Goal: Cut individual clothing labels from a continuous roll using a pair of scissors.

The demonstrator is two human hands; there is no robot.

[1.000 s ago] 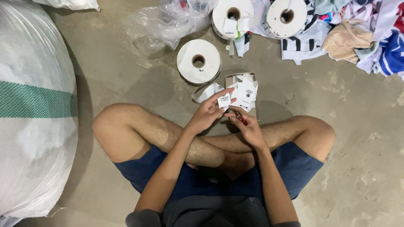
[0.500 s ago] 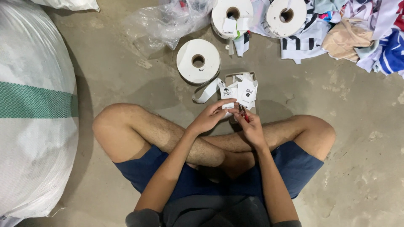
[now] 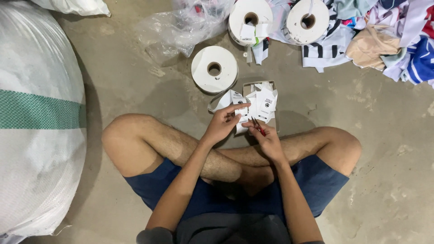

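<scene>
A big white woven sack [image 3: 36,131] with 1 green band fills the left edge of the concrete floor [image 3: 393,149]. Right of it sits a person cross-legged in blue shorts [image 3: 316,180], knees spread wide.

The left hand [image 3: 224,125] reaches forward over the shins, its grip pinched together on a strip of white printed labels [image 3: 238,108]; the strip curls away to the left toward a roll of white tape [image 3: 214,69] lying flat on the floor just beyond. The right hand [image 3: 266,138] sits just beside the left, its grip wrapped around a small red-handled cutter [image 3: 258,127], whose tip meets the lower end of the strip.

Right behind both hands is a low cardboard box [image 3: 271,122] heaped with loose cut labels [image 3: 264,100].

Farther back, a crumpled clear plastic bag [image 3: 181,27] lies left of 2 more white rolls [image 3: 250,18], the second [image 3: 308,20] near it on the right. Both rest against a pile of mixed coloured clothes [image 3: 389,40] that runs to the right edge.
</scene>
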